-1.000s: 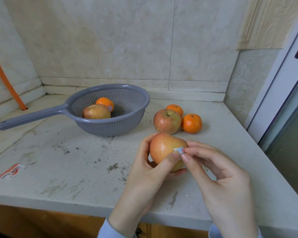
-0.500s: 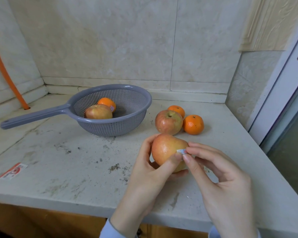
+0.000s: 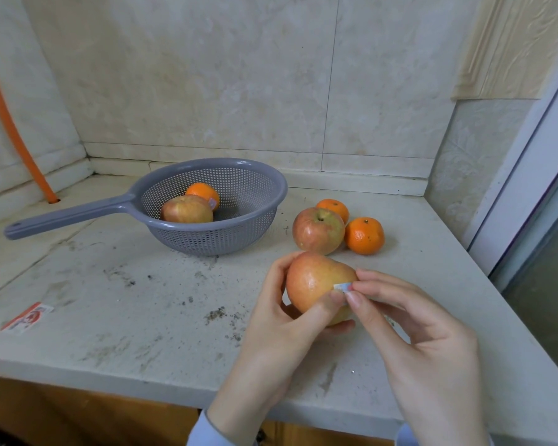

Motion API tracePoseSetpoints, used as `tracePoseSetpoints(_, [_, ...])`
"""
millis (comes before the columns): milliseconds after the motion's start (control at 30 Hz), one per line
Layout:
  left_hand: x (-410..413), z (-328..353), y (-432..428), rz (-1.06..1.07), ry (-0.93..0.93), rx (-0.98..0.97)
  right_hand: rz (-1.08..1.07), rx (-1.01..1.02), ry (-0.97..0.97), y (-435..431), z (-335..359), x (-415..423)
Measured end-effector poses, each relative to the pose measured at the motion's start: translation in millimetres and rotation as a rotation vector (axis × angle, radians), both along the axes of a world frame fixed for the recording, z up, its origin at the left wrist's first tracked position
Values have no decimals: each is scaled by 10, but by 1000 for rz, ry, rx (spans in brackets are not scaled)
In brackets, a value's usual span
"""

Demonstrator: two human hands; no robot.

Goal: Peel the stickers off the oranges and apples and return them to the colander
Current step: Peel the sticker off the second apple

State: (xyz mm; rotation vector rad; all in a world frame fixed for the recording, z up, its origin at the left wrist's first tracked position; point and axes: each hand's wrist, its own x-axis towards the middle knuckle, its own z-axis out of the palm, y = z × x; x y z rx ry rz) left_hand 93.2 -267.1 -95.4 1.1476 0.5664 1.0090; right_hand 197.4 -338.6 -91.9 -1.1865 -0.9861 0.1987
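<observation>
A: Now, how are the hands placed?

B: Left hand (image 3: pixel 281 329) is curled round the held apple (image 3: pixel 313 284), thumb across the front, fingers behind and under. The fruit is up off the counter (image 3: pixel 110 300). Right hand (image 3: pixel 416 333) comes in from 3 o'clock, thumb and forefinger pinching the sticker (image 3: pixel 342 287). The sticker's left end lies against the skin; cannot tell if it is stuck down.

A: Where's the rest?

B: Colander (image 3: pixel 264 201) sits at 10 o'clock from the held apple, on the counter, handle pointing to 9 o'clock. Inside it: second apple (image 3: pixel 186 211), with one orange (image 3: pixel 203 193) touching behind it. At 12 o'clock a third apple (image 3: pixel 318 230) sits loose on the counter. A near orange (image 3: pixel 364 235) is against its 3 o'clock side and a far orange (image 3: pixel 333 209) is at its 1 o'clock. A red-and-white scrap (image 3: pixel 26 317) lies at 9 o'clock, by the front edge.
</observation>
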Motion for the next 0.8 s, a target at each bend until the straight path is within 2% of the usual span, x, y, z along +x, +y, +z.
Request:
tracePoseSetpoints(300, [5,-7,0,-2,-9,4,57,-2,33,6,13,10])
tracePoseSetpoints(600, [5,-9,3,4,-8,-1,25,-9,35,-2,2,5])
tracePoseSetpoints(800, [8,-12,5,10,-4,-7,-92,20,-176,4,-11,-3])
